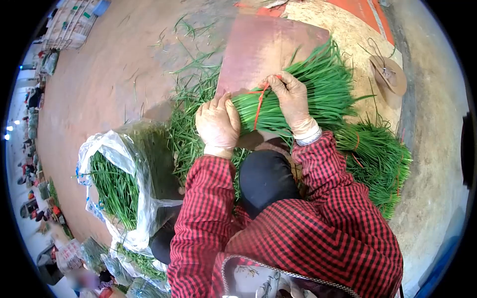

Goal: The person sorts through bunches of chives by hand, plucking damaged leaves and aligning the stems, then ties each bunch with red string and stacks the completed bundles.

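A thick bundle of long green stalks [318,92] lies across a reddish board [273,47], its pale ends to the left and its leafy tips to the right. My left hand [218,121], in a pale glove, is wrapped round the pale end of the bundle. A red tie [259,107] runs over the stalks. My right hand [292,102], also gloved, pinches the upper part of this tie between thumb and fingers, on top of the bundle.
More tied green bundles [377,166] lie at the right. A brown round object with strings [390,75] is beyond them. Loose stalks [186,141] are heaped left of the board. An open plastic bag [144,174] holds greens. Other bags line the far left.
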### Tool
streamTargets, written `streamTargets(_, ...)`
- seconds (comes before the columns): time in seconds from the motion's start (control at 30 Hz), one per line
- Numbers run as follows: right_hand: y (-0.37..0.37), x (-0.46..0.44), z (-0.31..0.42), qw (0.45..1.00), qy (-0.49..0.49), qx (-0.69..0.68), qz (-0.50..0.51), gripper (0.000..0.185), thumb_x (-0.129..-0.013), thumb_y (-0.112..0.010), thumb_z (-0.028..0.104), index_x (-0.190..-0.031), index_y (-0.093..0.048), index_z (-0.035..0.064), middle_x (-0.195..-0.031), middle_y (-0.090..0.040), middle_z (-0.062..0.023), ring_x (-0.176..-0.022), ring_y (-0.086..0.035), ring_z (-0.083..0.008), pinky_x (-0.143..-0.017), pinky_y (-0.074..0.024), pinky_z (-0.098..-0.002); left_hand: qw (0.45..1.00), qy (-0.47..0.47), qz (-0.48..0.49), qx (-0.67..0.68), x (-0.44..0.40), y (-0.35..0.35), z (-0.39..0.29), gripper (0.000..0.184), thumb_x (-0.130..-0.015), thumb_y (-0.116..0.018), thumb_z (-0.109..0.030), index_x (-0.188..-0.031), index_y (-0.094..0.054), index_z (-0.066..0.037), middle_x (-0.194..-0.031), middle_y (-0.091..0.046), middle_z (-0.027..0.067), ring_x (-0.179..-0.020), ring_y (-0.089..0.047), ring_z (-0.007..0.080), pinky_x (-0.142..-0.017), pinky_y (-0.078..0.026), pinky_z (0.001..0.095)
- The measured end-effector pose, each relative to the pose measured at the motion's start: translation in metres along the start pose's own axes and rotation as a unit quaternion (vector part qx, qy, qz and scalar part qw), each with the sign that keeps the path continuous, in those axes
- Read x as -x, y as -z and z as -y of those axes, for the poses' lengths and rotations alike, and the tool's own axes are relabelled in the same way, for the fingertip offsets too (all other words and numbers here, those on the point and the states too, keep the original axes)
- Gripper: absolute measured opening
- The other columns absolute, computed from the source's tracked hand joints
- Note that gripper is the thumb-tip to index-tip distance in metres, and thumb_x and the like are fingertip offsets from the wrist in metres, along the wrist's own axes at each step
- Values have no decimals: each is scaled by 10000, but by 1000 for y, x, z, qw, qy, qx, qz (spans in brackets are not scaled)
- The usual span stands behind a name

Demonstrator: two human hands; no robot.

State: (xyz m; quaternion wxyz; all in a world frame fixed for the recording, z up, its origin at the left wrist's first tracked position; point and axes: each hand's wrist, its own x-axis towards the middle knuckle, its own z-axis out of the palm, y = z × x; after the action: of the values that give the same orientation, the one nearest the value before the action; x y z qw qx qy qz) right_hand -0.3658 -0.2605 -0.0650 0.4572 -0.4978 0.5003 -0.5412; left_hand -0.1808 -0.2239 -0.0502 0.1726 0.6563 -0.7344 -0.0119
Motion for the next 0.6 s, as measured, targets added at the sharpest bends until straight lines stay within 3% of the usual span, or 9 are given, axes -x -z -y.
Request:
streamTargets(0.13,4,6,16,998,-3,-21,60,177,-959,-608,153,-938,-668,-13,-810,-682,-26,-789,-604,-92,-746,-488,-264,999,6,-12,45,4,8,4,355,-978,-427,-293,-1164,-660,-100,-1086,-676,129,-1026,-613,327,-987,-409,458)
streamTargets(0.2,8,12,19,997,2,8,74,151,-957,-602,134,-934,-673,3,-819,-677,-43,-782,-603,-113,-751,-482,-268,994,-23,66,89,1,23,5,439,-979,-452,-391,-1220,-630,-70,-1161,-658,150,-1120,-591,328,-1075,-328,484)
streamTargets(0.27,11,21,17,988,80,88,102,117,-946,-608,124,-933,-670,25,-839,-663,-55,-774,-607,-147,-743,-483,-281,982,-58,176,43,-8,52,-1,835,-800,-610,-643,-1342,-516,-15,-1344,-548,193,-1290,-484,327,-1154,-172,531)
streamTargets(0.3,9,25,23,982,109,111,103,89,-933,-613,113,-915,-656,38,-844,-640,-81,-768,-618,-210,-724,-489,-307,980,-88,180,-22,-13,65,-9,941,-730,-657,-663,-1379,-464,-10,-1394,-498,197,-1335,-429,330,-1159,-161,534)
streamTargets(0.33,7,27,29,982,109,110,107,89,-933,-613,113,-915,-656,38,-844,-640,-81,-768,-618,-210,-724,-489,-307,972,-118,181,-87,-16,71,-17,1057,-661,-704,-684,-1416,-412,-5,-1444,-447,200,-1380,-375,334,-1163,-151,537)
streamTargets(0.43,-1,29,48,951,204,198,124,101,-922,-624,128,-870,-638,43,-799,-610,-112,-736,-605,-302,-672,-487,-358,944,-164,252,-138,-17,49,-28,1211,-584,-793,-613,-1494,-256,-20,-1512,-350,202,-1431,-297,321,-1173,-141,533)
streamTargets(0.53,-1,7,21,949,192,236,82,136,-922,-632,159,-870,-642,35,-772,-620,-101,-671,-604,-253,-657,-480,-347,957,-137,257,4,-15,34,-21,991,-597,-825,-405,-1408,-380,-48,-1220,-589,198,-1183,-559,344,-1097,-351,450)
streamTargets(0.57,-2,-10,4,971,98,210,59,153,-930,-623,167,-869,-643,28,-750,-626,-87,-654,-596,-220,-643,-474,-339,968,-110,224,2,-9,33,-25,894,-590,-820,-325,-1354,-432,-68,-1056,-633,171,-1025,-626,337,-993,-448,424)
streamTargets(0.6,-4,-26,-9,982,2,188,32,171,-937,-613,174,-868,-644,20,-729,-632,-74,-638,-588,-186,-629,-467,-331,972,-104,206,-30,-5,27,-27,914,-577,-814,-355,-1363,-438,-79,-1051,-634,181,-990,-637,334,-918,-486,437)
